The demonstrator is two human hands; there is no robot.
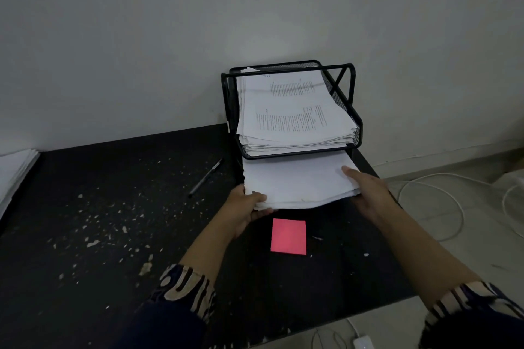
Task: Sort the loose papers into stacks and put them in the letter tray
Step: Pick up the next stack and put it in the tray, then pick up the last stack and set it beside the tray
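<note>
A dark table [85, 235] with pale chipped spots stands against a plain white wall [141, 37]. At the back, by the wall, sits a black wire letter tray [357, 125]. Its top shelf is already full of printed pages [292, 110].

Two hands hold a thick blank stack [295, 181], partway in under the top shelf, probably going into the lower shelf. The left hand [243, 210] pinches the near left corner, thumb on top and fingers curled under. The right hand [365, 187] lies along the right edge, thumb on top; I cannot tell where its fingers are. Holding both sides likely keeps the pile flat and square, so no sheet slips out.

A pink sticky note [288, 236] lies on the table just in front of the stack. A black pen [205, 177] rests left of the tray. More white papers [14, 173] wait at the far left edge, so there may be more sorting to do.
</note>
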